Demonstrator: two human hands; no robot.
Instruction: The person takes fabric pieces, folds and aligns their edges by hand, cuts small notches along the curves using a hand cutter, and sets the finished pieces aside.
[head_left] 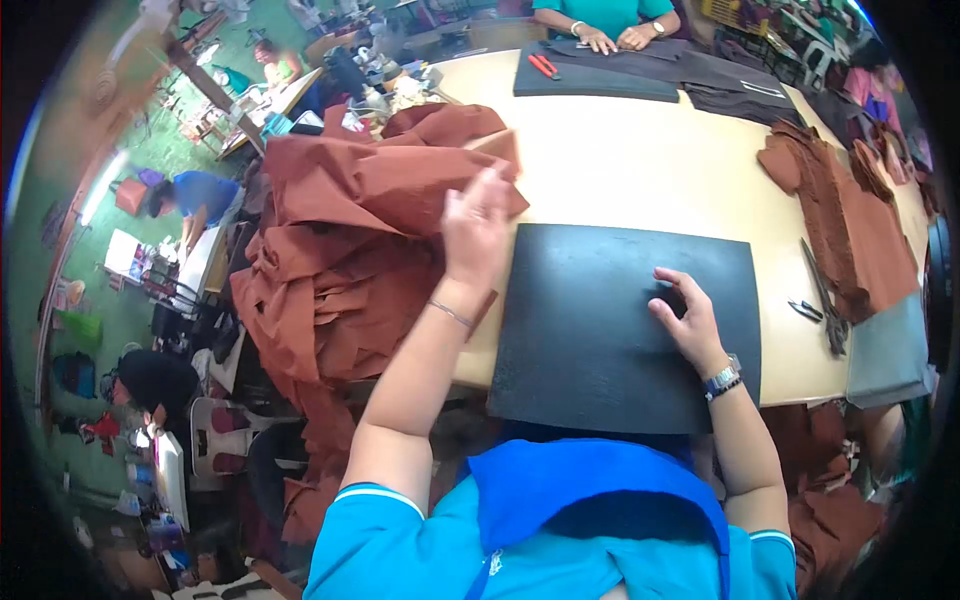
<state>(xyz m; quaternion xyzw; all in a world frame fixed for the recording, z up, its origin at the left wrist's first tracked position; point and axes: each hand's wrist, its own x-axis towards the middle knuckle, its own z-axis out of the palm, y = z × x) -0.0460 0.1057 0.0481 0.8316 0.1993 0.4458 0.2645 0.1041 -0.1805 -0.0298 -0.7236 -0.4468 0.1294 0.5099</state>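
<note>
A black rectangular mat (625,315) lies in front of me on the pale table. My right hand (688,318) rests over its right part, thumb and forefinger apart, with nothing visible between them. My left hand (478,225) is raised at the right edge of a large heap of reddish-brown leather (345,300). Its fingers look stretched out, though motion blurs them. I cannot tell whether they touch the upper folded sheet behind them.
Right of the mat lie small black snips (805,311), dark scissors (828,295) and more brown leather (865,225). Across the table (610,150), a co-worker's hands (615,38) work at another black mat (590,85) with red-handled cutters (543,66). Other people sit at left.
</note>
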